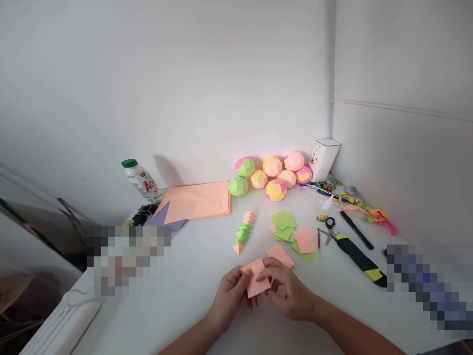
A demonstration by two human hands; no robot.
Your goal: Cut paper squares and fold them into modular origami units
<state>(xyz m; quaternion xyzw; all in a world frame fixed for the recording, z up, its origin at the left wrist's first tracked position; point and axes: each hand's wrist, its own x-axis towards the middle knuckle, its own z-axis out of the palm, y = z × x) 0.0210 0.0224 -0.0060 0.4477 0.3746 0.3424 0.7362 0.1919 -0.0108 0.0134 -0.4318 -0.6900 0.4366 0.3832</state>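
paper: pink paper piece (257,285) is held between both hands, just in front of the pile of squares (286,227), over the white table (177,296).
left grip: left hand (229,296) has its fingers curled closed on the piece's left edge.
right grip: right hand (291,296) pinches the right edge, fingertips closed on it.
material: thin matte paper, partly folded, with a sharp crease; the pile is flat green and pink squares.

Soft, even daylight, faint shadows, wide-angle bending at edges, pixelated patches.

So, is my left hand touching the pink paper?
Touching. The head view shows the left hand pinching the pink paper at its left edge.
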